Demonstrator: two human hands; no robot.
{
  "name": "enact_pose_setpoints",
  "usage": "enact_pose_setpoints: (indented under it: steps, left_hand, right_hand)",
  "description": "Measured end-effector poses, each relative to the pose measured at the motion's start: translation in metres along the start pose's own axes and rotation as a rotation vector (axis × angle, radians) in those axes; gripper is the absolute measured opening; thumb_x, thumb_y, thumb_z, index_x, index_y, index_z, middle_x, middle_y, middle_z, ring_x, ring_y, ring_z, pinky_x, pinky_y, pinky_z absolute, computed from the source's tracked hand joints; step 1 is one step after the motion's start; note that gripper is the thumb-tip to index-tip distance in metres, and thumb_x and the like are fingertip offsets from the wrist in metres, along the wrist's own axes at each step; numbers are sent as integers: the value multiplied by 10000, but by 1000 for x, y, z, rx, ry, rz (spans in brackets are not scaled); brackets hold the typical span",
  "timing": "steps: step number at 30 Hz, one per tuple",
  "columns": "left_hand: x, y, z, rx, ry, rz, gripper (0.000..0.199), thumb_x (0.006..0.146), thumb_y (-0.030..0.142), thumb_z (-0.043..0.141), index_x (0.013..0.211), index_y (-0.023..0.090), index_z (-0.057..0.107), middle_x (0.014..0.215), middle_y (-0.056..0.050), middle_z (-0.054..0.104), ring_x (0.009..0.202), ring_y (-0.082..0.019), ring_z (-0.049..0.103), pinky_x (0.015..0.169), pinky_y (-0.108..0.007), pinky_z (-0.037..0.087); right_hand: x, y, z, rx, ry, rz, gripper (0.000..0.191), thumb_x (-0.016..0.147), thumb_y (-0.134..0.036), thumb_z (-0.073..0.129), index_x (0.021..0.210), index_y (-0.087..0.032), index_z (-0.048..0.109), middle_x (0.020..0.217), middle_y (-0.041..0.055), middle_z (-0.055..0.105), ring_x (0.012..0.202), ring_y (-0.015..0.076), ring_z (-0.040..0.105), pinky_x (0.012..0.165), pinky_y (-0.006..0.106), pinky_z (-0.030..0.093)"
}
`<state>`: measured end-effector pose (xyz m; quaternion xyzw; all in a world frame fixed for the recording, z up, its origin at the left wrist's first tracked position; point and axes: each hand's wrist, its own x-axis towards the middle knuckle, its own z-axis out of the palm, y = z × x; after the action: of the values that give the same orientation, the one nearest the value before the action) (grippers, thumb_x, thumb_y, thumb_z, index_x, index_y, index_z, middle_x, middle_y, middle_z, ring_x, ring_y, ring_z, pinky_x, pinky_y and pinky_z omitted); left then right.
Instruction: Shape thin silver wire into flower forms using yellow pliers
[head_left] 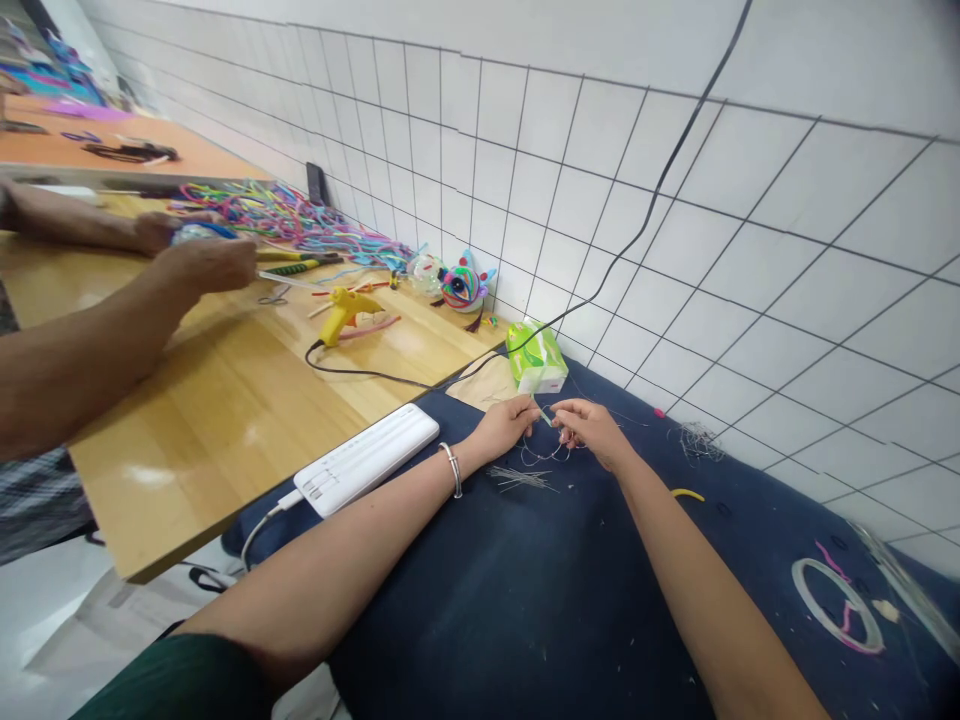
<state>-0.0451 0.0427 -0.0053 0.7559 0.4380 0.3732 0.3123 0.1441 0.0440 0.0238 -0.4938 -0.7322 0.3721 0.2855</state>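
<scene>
Over the dark blue cloth, my left hand (508, 425) and my right hand (592, 430) face each other, fingertips nearly meeting. A short pale green strip (546, 416) runs from the closed fingertips of my left hand toward the right one. My right hand is pinched at the strip's other end, beside thin wire loops (545, 458) that hang below both hands; how the wire joins the strip is too small to tell. Just under my hands lies a small pile of straight thin wires (521, 480). A green tissue pack (536, 355) stands right behind them.
A white power bank (367, 458) lies left of my forearm. On the wooden table (247, 400) are a yellow glue gun (346, 316), its black cord, colourful strands (300, 225) and a co-worker's hands (214, 265). Tangled wire (701, 442) and a white ring (804, 590) lie right.
</scene>
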Motion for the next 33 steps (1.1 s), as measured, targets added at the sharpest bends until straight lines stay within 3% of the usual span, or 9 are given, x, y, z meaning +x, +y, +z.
enact_pose_setpoints:
  steps: [7,14,21,25,29,31,33]
  left_hand:
    - [2,-10,1,97,80,-122,293,855,354,351,707,172,526,609,13,580,500,-94,493,493,-198,352]
    - [2,-15,-1,271,96,-208,269,820,368,429,701,176,576,627,-15,606,535,-120,522,524,-217,363]
    - [1,-15,0,448,124,-229,269,802,422,469,722,186,572,745,-66,617,712,-191,564,607,-260,383]
    - [-2,-14,-3,496,124,-203,256,783,431,508,777,183,570,844,-73,614,773,-195,570,671,-272,402]
    - [-3,-8,-14,492,109,-135,261,840,386,432,885,178,584,936,-83,607,843,-197,577,748,-292,418]
    - [-4,-4,-19,463,76,-46,270,872,335,381,1016,206,569,1063,-64,591,951,-178,558,825,-276,408]
    - [-6,-2,-20,419,-46,151,333,889,295,347,1181,227,493,1224,-41,524,1110,-154,483,933,-260,354]
  right_hand:
    - [1,13,13,-21,-39,16,272,783,-290,494,1013,-160,558,744,23,633,522,80,567,467,184,458]
    - [5,19,21,-245,-13,15,229,760,-241,527,979,-200,580,684,-21,610,530,86,567,539,200,429]
    - [3,14,27,-549,88,7,270,742,-314,597,993,-217,579,822,33,615,790,166,567,708,255,381]
    - [-8,11,23,-650,116,-10,361,785,-372,549,1109,-213,529,942,71,594,869,188,554,745,274,380]
    - [-26,4,15,-719,135,-68,356,850,-346,451,1166,-188,500,1094,104,556,1021,207,496,865,319,351]
    - [-38,0,15,-747,122,-115,357,882,-334,383,1187,-181,492,1172,101,529,1105,207,443,937,338,307]
    - [-51,-2,19,-769,89,-159,396,892,-355,354,1228,-177,465,1244,93,494,1171,204,392,979,343,277]
